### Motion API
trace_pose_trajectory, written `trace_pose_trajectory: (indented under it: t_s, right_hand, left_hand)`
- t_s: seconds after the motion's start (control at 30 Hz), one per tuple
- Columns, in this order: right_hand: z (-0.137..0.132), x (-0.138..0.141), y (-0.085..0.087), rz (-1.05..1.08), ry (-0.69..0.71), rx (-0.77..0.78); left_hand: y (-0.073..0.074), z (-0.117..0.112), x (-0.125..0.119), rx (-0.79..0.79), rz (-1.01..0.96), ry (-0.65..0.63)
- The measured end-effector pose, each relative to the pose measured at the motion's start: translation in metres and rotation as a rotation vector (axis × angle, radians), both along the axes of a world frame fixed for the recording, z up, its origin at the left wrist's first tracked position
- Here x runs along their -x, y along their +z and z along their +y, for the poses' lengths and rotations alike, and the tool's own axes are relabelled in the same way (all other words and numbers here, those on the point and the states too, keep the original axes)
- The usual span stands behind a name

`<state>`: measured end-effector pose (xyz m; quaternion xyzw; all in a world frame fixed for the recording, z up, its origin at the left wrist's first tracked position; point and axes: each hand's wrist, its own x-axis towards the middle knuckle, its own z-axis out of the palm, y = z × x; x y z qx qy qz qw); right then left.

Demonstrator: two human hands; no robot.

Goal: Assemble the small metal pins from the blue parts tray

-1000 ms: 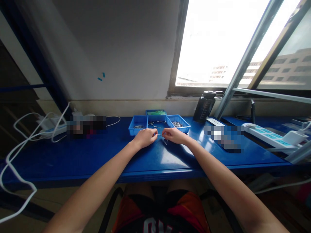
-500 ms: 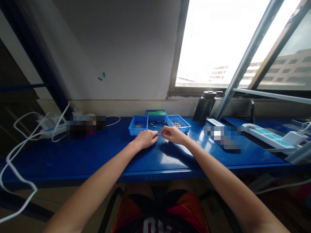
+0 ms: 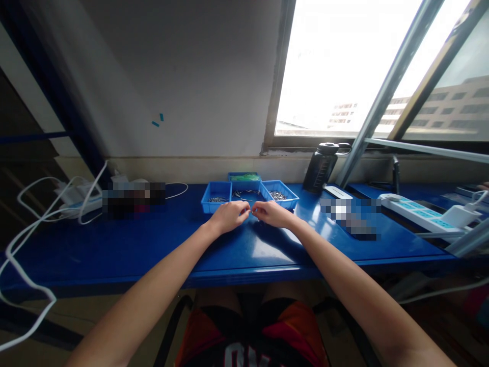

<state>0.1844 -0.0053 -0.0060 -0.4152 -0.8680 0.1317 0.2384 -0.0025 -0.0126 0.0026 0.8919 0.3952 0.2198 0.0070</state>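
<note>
My left hand (image 3: 229,216) and my right hand (image 3: 273,213) meet fingertip to fingertip above the blue table, just in front of the blue bins. Both are closed in a pinch; whatever lies between the fingers is too small to name. Behind my left hand stands a blue bin (image 3: 207,206) with thin metal pieces (image 3: 217,199) in it. Beyond my right hand a second blue bin (image 3: 292,196) holds a pile of small metal parts (image 3: 276,195). Between these two, a middle bin has dark, slim metal pieces (image 3: 240,194), partly hidden by my hands.
At the back a small blue bin holds green plastic material (image 3: 245,177). A black water bottle (image 3: 321,168) stands by the window, with a white power strip (image 3: 416,211) on the right. White cables (image 3: 28,280) hang over the table's left side. A metal post (image 3: 376,109) rises at right.
My fingertips have drawn slightly closer together, and my left hand is a little higher. The bins stay in place on the table; the view has shifted slightly.
</note>
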Motion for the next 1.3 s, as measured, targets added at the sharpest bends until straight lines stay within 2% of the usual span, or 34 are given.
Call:
trace_pose_trajectory:
  t_s: [0.37,0.73,1.0,1.13,1.3]
  right_hand:
    - [-0.002,0.003,0.001,0.081,0.021,0.078]
    - [0.0,0.003,0.001,0.09,-0.022,0.097]
    - [-0.001,0.001,0.004,0.087,-0.008,0.063]
    - [-0.003,0.0,0.007,0.087,0.007,0.036]
    - [-0.002,-0.001,0.006,0.08,-0.008,0.048]
  left_hand:
    - [-0.005,0.008,0.002,0.044,-0.145,-0.094]
    - [-0.006,0.011,0.001,0.087,-0.153,-0.113]
    - [-0.001,0.003,0.0,0.059,-0.138,-0.009]
    - [-0.002,0.003,0.001,0.085,-0.064,0.051]
    - [-0.001,0.002,0.001,0.084,0.006,0.055]
